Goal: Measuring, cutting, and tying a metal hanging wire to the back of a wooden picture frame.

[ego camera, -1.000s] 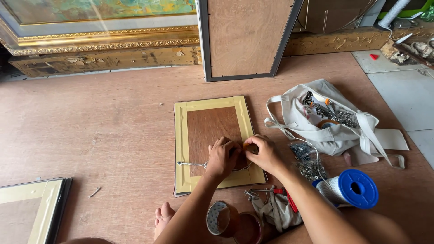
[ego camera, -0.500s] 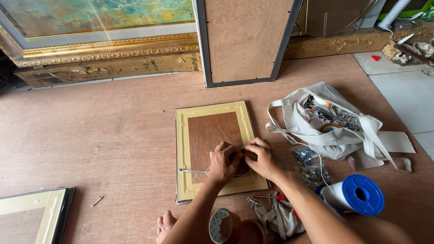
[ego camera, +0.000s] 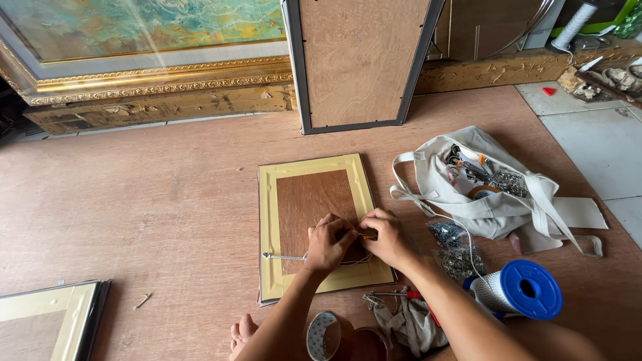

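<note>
Over on the left a spare frame [ego camera: 50,319] lies at the floor's edge, while the small picture frame [ego camera: 314,224] lies face-down mid-floor. Left hand [ego camera: 328,242] and right hand [ego camera: 382,235] pinch together on the hanging wire [ego camera: 284,257] at its backing. Looks like wire-fixing; pulling it taut needs steady fingers, with the blue spool [ego camera: 520,289] feeding from the right.

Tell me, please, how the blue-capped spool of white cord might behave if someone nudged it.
The spool lies on its side on the wooden floor, so it would probably roll. Its round blue flange looks like stiff plastic, likely rigid. Fully wound, it seems fairly hefty.
</note>
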